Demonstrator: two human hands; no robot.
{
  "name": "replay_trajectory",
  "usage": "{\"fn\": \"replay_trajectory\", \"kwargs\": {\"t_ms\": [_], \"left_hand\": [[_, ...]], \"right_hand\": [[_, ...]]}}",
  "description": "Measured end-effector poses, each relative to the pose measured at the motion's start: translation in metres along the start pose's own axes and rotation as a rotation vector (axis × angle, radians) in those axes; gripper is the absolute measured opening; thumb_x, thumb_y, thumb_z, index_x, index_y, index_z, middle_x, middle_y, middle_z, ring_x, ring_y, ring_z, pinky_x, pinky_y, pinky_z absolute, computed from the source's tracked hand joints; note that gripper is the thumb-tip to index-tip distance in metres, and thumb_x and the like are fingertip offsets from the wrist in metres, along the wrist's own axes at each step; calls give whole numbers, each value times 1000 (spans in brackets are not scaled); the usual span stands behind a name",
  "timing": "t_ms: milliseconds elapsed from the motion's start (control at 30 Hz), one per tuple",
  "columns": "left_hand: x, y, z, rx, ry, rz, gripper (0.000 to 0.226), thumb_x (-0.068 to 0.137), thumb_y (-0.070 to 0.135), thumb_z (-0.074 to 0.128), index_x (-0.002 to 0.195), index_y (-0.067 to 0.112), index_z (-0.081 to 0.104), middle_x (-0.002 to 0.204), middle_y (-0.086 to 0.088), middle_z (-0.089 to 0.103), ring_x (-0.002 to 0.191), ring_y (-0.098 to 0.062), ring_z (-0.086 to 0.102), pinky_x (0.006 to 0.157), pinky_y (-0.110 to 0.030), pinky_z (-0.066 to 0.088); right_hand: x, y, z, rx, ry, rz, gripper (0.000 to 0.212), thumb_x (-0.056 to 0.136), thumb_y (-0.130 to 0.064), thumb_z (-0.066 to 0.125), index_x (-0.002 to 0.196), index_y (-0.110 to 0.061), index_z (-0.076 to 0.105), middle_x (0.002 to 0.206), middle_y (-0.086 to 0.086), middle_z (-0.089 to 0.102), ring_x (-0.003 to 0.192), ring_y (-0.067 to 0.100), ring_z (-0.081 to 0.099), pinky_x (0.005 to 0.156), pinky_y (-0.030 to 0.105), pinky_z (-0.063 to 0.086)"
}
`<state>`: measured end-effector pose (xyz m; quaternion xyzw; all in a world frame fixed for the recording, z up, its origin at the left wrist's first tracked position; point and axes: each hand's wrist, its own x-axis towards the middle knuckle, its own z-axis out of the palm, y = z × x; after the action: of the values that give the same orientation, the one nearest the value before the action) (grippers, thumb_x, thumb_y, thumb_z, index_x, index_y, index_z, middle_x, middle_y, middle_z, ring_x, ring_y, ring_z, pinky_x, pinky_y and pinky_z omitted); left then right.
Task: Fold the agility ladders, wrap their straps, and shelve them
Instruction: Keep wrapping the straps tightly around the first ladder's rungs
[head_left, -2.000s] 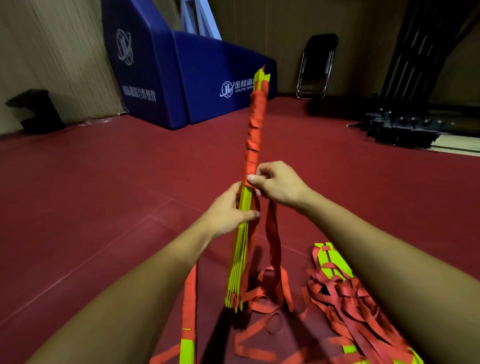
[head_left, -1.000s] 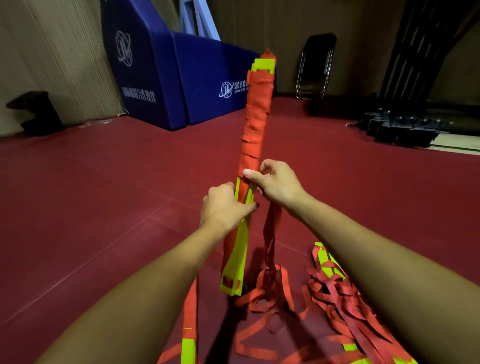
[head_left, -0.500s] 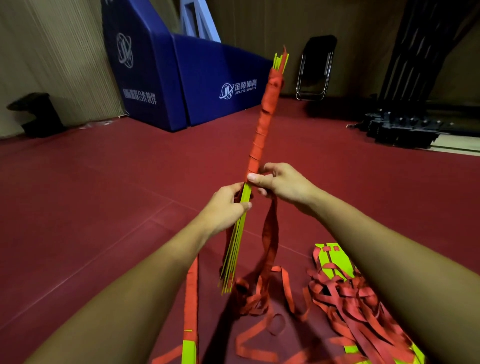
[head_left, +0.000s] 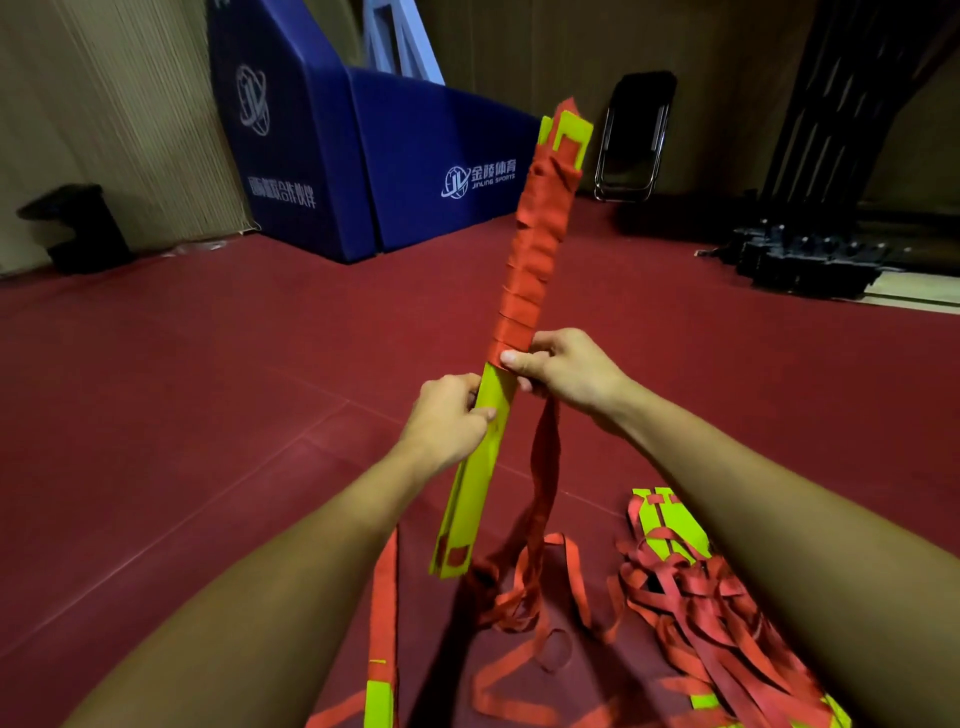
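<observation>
The left hand (head_left: 449, 415) grips the raised folded ladder (head_left: 470, 499) at its bare yellow half; the right hand (head_left: 569, 371) pinches the red strap (head_left: 545, 467) against it.

Blue pad (head_left: 441, 171) reads "金陵体育 JINLING SPORTS".

Your bundle (head_left: 530, 260) leans up in front of you, left hand (head_left: 447, 421) gripping it just below the right hand (head_left: 566, 371). The strap (head_left: 543, 467) drops from your right hand to the floor (head_left: 208, 389). There's another ladder (head_left: 696, 597) heaped on the floor to the right. Pads (head_left: 415, 171) are back left, the chair (head_left: 634, 140) is behind the bundle's top, and the rack (head_left: 810, 254) is far right.
</observation>
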<state>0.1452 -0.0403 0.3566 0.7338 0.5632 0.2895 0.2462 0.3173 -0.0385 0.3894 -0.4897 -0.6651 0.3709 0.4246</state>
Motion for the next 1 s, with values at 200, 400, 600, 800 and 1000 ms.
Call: {"fn": "replay_trajectory", "kwargs": {"t_ms": [200,400,600,800,1000], "left_hand": [[0,5,5,-79,-41,-3,37,79,25,60,115,23,66,102,-2,75,98,-24,69,88,-42,55],[-6,10,16,39,18,37,57,77,40,78,121,21,48,111,-5,63,106,-28,61,82,-36,46],[-1,7,12,288,152,-10,49,73,55,79,106,22,64,104,-8,72,106,-35,64,80,-36,48],[3,6,12,27,-24,-23,37,76,29,81,111,27,71,98,0,77,101,-21,70,91,-35,52],[3,1,12,-251,-199,24,43,67,21,61,107,37,66,100,2,72,87,-10,60,93,-36,51]], "right_hand": [[7,6,-1,-176,130,-47,25,92,-30,68,77,-10,61,55,-6,59,41,0,44,50,23,34],[14,8,13,-165,290,-28,32,90,-36,68,71,-11,58,51,-6,60,44,2,48,55,28,35],[10,6,10,-267,349,-15,44,86,-47,69,67,-10,55,39,-11,55,39,1,49,50,23,36],[4,-1,-1,-43,-26,-7,18,97,-20,61,80,-14,59,58,-4,56,51,7,45,55,23,36],[-1,-5,-10,-18,-111,19,21,95,-24,65,89,-6,58,59,-1,56,58,14,45,54,21,37]]}}
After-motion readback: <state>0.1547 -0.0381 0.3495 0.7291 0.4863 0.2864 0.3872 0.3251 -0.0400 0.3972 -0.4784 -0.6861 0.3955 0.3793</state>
